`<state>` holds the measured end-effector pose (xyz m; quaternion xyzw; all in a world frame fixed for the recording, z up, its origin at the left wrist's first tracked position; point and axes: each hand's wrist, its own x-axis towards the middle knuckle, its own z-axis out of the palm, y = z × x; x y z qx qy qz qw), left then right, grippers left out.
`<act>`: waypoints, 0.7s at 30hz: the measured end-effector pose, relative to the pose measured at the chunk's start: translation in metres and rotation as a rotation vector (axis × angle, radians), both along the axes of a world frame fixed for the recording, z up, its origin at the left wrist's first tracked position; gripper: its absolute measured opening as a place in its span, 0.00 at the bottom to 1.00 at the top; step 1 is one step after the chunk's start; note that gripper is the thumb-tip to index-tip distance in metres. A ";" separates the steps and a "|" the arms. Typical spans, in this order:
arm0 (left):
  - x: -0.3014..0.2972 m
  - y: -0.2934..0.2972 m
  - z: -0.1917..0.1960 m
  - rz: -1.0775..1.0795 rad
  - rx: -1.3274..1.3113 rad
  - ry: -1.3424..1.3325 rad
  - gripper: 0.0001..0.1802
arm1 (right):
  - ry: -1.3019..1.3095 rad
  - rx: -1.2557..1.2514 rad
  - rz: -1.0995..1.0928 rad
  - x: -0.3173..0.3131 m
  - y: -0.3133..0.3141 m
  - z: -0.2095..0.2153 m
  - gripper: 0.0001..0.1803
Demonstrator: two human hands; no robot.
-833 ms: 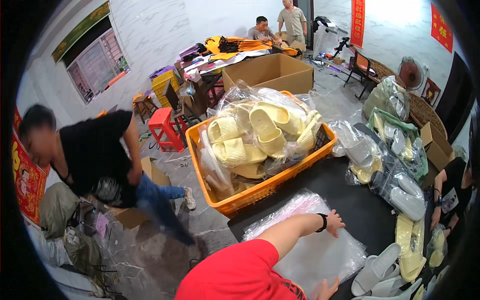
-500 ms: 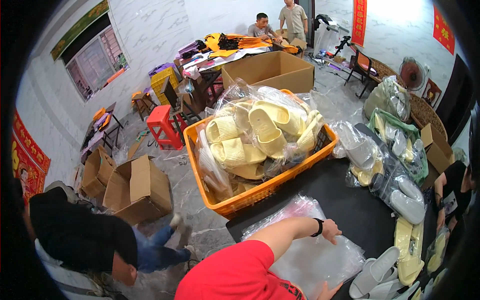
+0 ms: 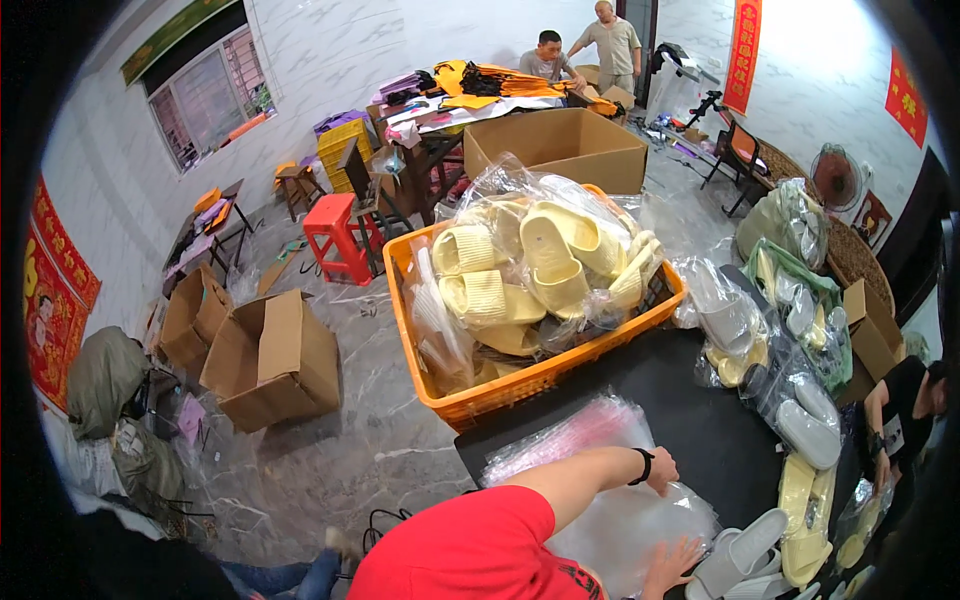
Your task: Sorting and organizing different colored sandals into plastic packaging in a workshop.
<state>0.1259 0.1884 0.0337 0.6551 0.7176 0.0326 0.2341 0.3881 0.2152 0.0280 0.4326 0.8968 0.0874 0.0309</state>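
A spread stack of clear plastic bags (image 3: pixel 610 530) lies on the black tabletop (image 3: pixel 700 390) in front of me. My left hand (image 3: pixel 661 472), with a black band on its wrist, is at the far side of the stack, its fingers bent down and pinched on a bag. Nearer me, my right hand (image 3: pixel 672 566) rests on the bags with its fingers spread. Pale grey slippers (image 3: pixel 741 552) lie just right of that hand. Beyond them is a pair of cream slippers (image 3: pixel 806 515). Pink-edged bags (image 3: pixel 590 425) overlap the stack's far left part.
An orange crate (image 3: pixel 540 389) heaped with cream slippers stands at the table's far edge. Bagged slippers (image 3: pixel 808 420) line the right side, where a co-worker's hand (image 3: pixel 881 470) holds another bag. Cardboard boxes (image 3: pixel 300 350) and a red stool (image 3: pixel 335 235) stand on the floor.
My left hand's fingers have bent down onto the bags. My right hand has come further into view, flat on the stack. A person in black at the left has moved toward the lower edge.
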 end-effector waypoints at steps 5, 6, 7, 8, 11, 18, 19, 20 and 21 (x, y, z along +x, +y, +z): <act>0.008 -0.012 0.014 0.025 0.112 0.231 0.28 | 0.135 -0.468 -0.143 0.010 0.021 -0.025 0.33; 0.009 -0.013 0.009 0.030 0.156 0.216 0.30 | 0.181 -0.508 -0.045 0.015 0.026 -0.031 0.37; 0.012 -0.015 0.003 0.031 0.158 0.217 0.30 | 0.227 -0.547 0.054 0.019 0.030 -0.038 0.41; 0.016 -0.019 -0.008 0.022 0.447 0.343 0.31 | 0.229 -0.548 0.060 0.014 0.025 -0.028 0.41; 0.032 -0.027 -0.026 -0.019 0.776 0.443 0.36 | 0.159 -0.618 -0.074 0.000 0.009 -0.001 0.45; 0.046 -0.133 0.008 -0.057 0.180 -0.078 0.44 | 0.191 -0.512 -0.115 -0.003 0.009 -0.011 0.35; 0.043 -0.143 0.010 -0.041 0.124 -0.119 0.46 | 0.186 -0.505 -0.147 -0.001 0.006 -0.008 0.36; 0.041 -0.149 0.014 -0.022 0.043 -0.116 0.49 | 0.190 -0.502 -0.157 0.001 0.007 -0.009 0.36; 0.039 -0.154 0.009 -0.041 0.046 -0.117 0.49 | 0.210 -0.506 -0.158 0.004 0.007 -0.012 0.36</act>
